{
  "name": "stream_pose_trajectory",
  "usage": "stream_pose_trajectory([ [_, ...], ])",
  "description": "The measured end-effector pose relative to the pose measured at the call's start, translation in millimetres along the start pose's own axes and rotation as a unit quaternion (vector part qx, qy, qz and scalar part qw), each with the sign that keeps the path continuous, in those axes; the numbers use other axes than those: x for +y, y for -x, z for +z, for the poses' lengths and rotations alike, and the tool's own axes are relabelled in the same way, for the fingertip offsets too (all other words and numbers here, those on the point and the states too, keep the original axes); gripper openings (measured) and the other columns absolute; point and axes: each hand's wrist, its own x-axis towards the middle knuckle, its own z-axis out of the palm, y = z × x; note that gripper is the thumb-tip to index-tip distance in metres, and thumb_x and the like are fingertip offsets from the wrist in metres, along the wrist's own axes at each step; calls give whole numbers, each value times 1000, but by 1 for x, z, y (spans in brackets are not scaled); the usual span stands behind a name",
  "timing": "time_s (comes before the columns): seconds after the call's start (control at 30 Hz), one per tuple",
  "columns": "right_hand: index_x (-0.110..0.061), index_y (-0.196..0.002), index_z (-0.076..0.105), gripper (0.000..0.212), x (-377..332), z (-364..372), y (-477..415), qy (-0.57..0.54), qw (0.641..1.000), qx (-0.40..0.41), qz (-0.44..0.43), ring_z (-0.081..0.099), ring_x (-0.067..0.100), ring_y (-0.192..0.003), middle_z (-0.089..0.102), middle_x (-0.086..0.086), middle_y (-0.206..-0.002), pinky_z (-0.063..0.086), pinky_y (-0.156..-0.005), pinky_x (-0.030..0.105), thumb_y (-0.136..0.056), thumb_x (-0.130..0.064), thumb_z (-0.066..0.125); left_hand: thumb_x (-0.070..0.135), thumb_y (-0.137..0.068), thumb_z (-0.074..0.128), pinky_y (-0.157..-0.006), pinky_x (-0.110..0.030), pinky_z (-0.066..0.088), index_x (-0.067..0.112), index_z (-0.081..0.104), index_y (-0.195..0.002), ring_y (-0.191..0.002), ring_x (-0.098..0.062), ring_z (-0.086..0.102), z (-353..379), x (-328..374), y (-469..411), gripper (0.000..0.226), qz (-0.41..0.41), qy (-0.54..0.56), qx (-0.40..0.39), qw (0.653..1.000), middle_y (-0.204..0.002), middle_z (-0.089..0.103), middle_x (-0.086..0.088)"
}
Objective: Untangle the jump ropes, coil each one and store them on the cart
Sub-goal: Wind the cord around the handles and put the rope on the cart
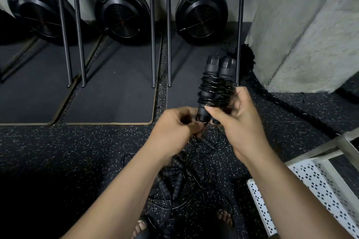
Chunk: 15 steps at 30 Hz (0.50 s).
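A black jump rope point(215, 83) stands upright in front of me, its two handles side by side with the thin cord wound round them. My right hand point(239, 120) grips the handles low down. At the bottom end of the handles my left hand point(174, 130) pinches the cord. Below my hands a tangle of more black ropes point(178, 178) with ribbed handles lies on the speckled floor. The white perforated cart point(318, 184) shows at the lower right.
Three rowing machines with black fan housings point(124, 11) stand on end along the back wall, their rails resting on dark mats. A concrete pillar point(307, 25) rises at the right, with a thick black battle rope point(291, 106) on the floor beside it. My sandalled feet are at the bottom.
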Motion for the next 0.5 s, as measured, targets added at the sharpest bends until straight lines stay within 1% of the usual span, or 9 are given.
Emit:
stream_pose_trajectory([
  [0.03, -32, -113, 59, 42, 0, 1, 1, 25, 1000, -1, -15, 74, 19, -105, 76, -1, -112, 60, -95, 57, -84, -28, 90, 0, -97, 72, -80, -30, 56, 18, 79, -107, -71, -14, 68, -1, 1, -1, 22, -12, 23, -5, 1000, -82, 79, -4],
  [0.1, -34, -114, 56, 44, 0, 0, 4, 80, 996, -11, -31, 74, 15, -102, 76, -6, -110, 59, -93, 59, -86, -28, 89, -4, -96, 72, -69, -19, 52, 15, 76, -108, -64, -11, 66, 1, 5, -2, 22, -40, 62, -3, 997, -81, 79, -3],
  [0.17, -37, -112, 54, 45, -2, -1, 7, 121, 992, -20, -41, 74, 10, -98, 75, -12, -107, 60, -89, 55, -86, -26, 89, -6, -95, 72, -65, -17, 51, 12, 74, -113, -62, -11, 64, -1, 7, -4, 25, -65, 92, 9, 994, -83, 79, -7],
  [0.23, -38, -112, 54, 44, -6, 0, 8, 156, 986, -38, -51, 73, 5, -95, 75, -16, -105, 61, -86, 50, -88, -24, 88, -9, -94, 70, -63, -19, 51, 12, 74, -109, -61, -13, 62, -8, 10, -6, 26, -84, 128, 21, 988, -85, 80, -12],
  [0.33, -38, -112, 54, 42, -8, 3, 7, 178, 981, -76, -32, 73, 7, -97, 75, -15, -106, 61, -88, 51, -89, -27, 87, -10, -93, 66, -57, -19, 50, 8, 73, -114, -63, -15, 62, -19, 9, -8, 29, -90, 150, 41, 984, -87, 79, -15],
  [0.37, -38, -112, 54, 42, -7, 3, 6, 176, 981, -85, -19, 73, 10, -98, 75, -13, -106, 61, -89, 52, -88, -29, 87, -10, -93, 66, -60, -21, 51, 9, 72, -118, -67, -17, 65, -22, 8, -8, 32, -83, 143, 48, 985, -88, 78, -14],
  [0.43, -38, -114, 54, 43, -7, 4, 4, 171, 981, -96, -1, 74, 14, -102, 75, -11, -109, 60, -92, 55, -87, -33, 87, -7, -92, 69, -76, -32, 55, 18, 68, -122, -79, -24, 70, -26, 4, -8, 39, -57, 113, 60, 990, -92, 78, -12],
  [0.47, -37, -114, 53, 43, -8, 4, 5, 170, 981, -98, -1, 74, 14, -103, 75, -11, -110, 60, -93, 55, -88, -34, 87, -5, -92, 71, -83, -38, 54, 22, 67, -123, -83, -27, 70, -28, 3, -8, 41, -44, 100, 62, 992, -92, 76, -12],
  [0.5, -36, -114, 53, 42, -10, 5, 5, 174, 980, -94, -6, 74, 12, -102, 75, -12, -109, 60, -93, 53, -89, -33, 86, -4, -92, 72, -86, -41, 52, 23, 65, -123, -83, -28, 68, -30, 3, -9, 42, -34, 96, 61, 993, -90, 73, -10],
])
